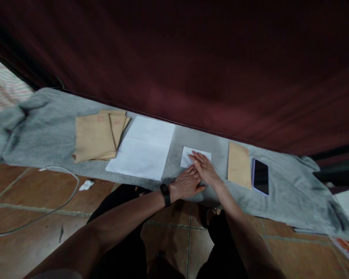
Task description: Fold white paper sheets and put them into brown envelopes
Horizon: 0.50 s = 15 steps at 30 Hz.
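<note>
A small folded sheet of white paper (187, 154) lies on the grey cloth in front of me. My right hand (205, 169) rests flat on its right part, fingers stretched out. Just nearer to me, my left hand (186, 184), with a black band on the wrist, lies flat at the paper's lower edge. Its fingertips meet or lie under the right hand; which, I cannot tell. Left of both hands is a stack of larger white sheets (144, 145) with a crease across. To the right lies a single brown envelope (239, 164).
Several brown envelopes (94, 137) are piled at the left on the grey cloth (50, 124). A phone (260, 176) lies right of the single envelope. A dark red curtain (174, 69) hangs behind. On the tiled floor are a white cable (71, 195) and a crumpled tissue (86, 185).
</note>
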Available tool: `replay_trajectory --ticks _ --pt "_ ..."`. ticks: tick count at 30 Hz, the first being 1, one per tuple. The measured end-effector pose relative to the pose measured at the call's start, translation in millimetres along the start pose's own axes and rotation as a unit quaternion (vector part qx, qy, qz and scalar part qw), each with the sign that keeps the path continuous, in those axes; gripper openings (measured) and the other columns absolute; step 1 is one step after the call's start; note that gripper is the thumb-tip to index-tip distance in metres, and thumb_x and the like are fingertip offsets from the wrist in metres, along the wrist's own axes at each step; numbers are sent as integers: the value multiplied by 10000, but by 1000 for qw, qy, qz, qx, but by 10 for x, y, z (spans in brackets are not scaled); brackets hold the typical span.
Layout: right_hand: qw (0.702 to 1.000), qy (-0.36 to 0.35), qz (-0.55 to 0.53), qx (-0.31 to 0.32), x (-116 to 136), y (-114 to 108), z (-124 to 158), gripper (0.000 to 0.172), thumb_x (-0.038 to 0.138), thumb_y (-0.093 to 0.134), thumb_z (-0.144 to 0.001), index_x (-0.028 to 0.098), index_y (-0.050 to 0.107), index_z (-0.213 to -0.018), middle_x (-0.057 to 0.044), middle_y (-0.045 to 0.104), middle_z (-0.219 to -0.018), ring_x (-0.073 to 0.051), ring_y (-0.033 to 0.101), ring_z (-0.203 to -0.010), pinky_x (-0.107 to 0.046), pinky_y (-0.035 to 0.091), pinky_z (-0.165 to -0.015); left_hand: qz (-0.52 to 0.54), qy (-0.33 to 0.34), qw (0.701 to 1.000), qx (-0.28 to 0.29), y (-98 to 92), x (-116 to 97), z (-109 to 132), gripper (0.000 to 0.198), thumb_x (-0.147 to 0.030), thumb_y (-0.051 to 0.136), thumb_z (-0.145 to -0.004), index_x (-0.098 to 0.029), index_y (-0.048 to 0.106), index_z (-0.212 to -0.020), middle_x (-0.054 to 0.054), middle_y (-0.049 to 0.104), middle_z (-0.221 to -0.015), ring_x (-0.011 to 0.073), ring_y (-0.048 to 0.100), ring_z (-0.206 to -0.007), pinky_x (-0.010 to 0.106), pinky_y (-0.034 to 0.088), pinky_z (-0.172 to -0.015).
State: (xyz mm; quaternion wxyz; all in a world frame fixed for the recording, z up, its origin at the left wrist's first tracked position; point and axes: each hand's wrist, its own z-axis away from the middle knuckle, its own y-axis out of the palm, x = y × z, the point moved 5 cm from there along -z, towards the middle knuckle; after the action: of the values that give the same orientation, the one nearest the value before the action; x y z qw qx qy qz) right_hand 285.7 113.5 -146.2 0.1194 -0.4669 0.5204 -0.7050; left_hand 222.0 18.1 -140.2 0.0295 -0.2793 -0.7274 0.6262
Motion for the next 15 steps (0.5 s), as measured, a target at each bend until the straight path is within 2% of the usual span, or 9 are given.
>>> replay_trajectory --ticks 4,10,12,15 --pt "999 21 25 -19 -146 9 -135 608 530 123 -1047 268 417 -1511 -16 323 -1621 -179 235 -1514 -457 171 -1255 -3 3 1000 9 -16 -20 15 588 -505 445 -976 -109 513 -1404 152 530 -1466 273 392 -1416 454 147 -1212" --pt "994 70 43 -75 -268 -68 -276 620 499 130 -1050 202 396 -1524 -69 323 -1619 -194 240 -1512 -458 184 -1249 -17 -6 1000 15 -12 -26 18 593 -523 424 -981 -108 521 -1393 151 553 -1446 282 397 -1418 472 138 -1212" --pt "991 83 21 -104 -271 -93 -191 629 492 119 -1050 181 380 -1530 -87 338 -1611 -189 247 -1509 -461 200 -1245 -15 -5 1000 15 0 -24 16 591 -512 415 -987 -104 511 -1403 155 537 -1463 282 385 -1430 482 147 -1211" --pt "986 99 -9 -132 -253 -47 98 636 487 97 -1052 173 363 -1537 -103 369 -1594 -188 277 -1499 -469 220 -1240 -7 -3 1000 7 13 -26 19 539 -432 404 -1005 -106 487 -1426 155 514 -1486 270 386 -1436 488 155 -1214"
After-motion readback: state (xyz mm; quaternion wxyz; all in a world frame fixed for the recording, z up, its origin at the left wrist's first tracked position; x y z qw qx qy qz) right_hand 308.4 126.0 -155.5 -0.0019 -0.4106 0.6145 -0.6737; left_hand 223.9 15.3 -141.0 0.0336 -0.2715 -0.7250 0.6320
